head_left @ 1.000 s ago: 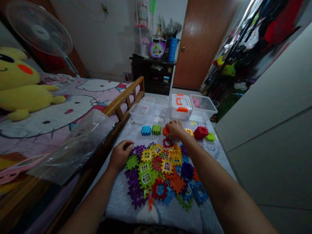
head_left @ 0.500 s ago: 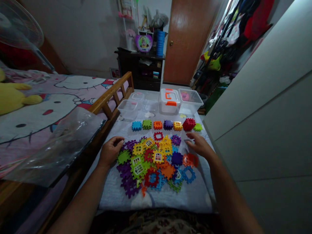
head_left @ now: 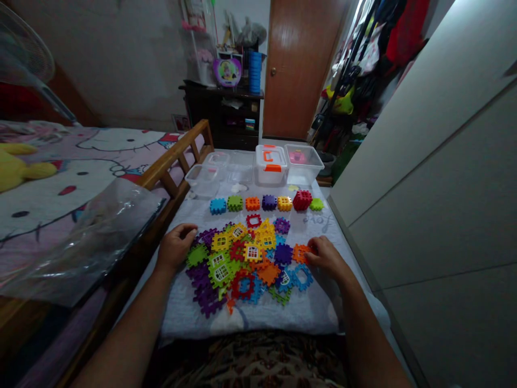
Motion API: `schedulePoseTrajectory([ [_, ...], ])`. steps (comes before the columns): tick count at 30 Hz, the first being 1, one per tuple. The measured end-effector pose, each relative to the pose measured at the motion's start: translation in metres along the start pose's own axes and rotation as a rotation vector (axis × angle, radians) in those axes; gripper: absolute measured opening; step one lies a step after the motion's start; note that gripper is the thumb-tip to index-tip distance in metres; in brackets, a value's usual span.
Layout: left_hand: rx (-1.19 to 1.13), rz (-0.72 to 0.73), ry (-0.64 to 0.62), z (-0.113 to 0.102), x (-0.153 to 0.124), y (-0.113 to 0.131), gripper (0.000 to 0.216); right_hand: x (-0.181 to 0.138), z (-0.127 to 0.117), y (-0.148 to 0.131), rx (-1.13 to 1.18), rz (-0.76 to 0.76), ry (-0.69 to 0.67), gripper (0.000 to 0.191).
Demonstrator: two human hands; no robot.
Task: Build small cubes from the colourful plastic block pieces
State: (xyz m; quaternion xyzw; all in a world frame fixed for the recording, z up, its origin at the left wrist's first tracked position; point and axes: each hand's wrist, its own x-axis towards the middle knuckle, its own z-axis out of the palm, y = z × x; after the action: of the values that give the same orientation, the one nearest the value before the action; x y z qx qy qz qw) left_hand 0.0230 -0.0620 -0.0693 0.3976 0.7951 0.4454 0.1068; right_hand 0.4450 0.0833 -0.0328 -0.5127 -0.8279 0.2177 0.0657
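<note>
Interlocking plastic tiles (head_left: 251, 252) lie heaped on the cloth-covered worktop (head_left: 307, 318), between left hand (head_left: 176, 245) and right hand (head_left: 325, 256).

Both forearms (head_left: 137, 307) reach forward from the near side. The left hand, loosely curled with thumb and forefinger parted, holds nothing beside the heap's left edge; the right hand bends its fingers to the right edge of an orange tile (head_left: 299, 253), whether gripping or only touching I cannot tell. Beyond the heap, a row of small tile stacks (head_left: 269, 202) crosses the pale cloth, then clear plastic boxes (head_left: 271, 171). At left, a wooden rail (head_left: 173, 155) borders a bed (head_left: 100, 161); farther back stand a dark cabinet (head_left: 220, 124) and a brown door (head_left: 305, 70).
</note>
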Motion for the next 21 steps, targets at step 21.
schedulePoseTrajectory([
  [21, 0.007, 0.021, -0.006, 0.001, 0.0, -0.005, 0.035, 0.002, 0.015, 0.001, -0.041, -0.074, 0.109, 0.045],
])
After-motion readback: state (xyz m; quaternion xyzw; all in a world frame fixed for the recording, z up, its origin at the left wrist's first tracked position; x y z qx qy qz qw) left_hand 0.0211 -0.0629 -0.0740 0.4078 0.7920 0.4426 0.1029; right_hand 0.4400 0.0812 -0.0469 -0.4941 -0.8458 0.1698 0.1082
